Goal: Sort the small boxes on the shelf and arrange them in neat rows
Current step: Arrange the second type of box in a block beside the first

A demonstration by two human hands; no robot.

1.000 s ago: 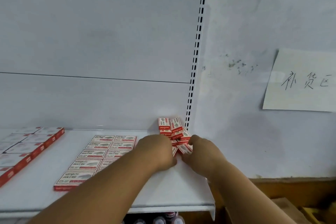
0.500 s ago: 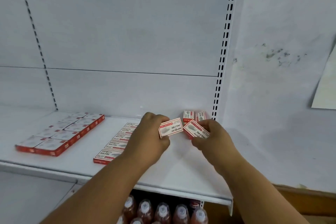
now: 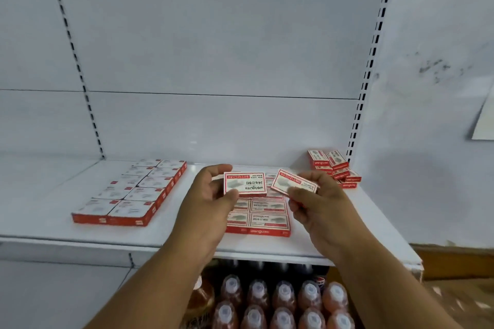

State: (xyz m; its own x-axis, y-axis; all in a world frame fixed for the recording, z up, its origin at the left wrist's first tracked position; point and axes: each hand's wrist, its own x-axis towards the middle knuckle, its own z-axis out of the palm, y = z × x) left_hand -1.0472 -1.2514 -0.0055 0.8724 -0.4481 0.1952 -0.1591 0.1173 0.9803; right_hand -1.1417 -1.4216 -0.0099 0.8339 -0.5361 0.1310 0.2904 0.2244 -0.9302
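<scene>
Hands: two, left hand [image 3: 211, 203] and right hand [image 3: 318, 203]
Held boxes: two, left box [image 3: 246, 184], right box [image 3: 292, 184]
Left block [image 3: 131, 195]: ten boxes, two columns
Corner pile [image 3: 334, 171]: roughly six, jumbled
Bottles [image 3: 283, 302] below: about ten showing

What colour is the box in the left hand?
White face with a red border and red sides, seen in the head view: box, left hand.

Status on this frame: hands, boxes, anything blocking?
Left hand holds one box; right hand holds another box. Both above the middle rows. Loose pile unsorted at back right. Nothing blocking.
</scene>
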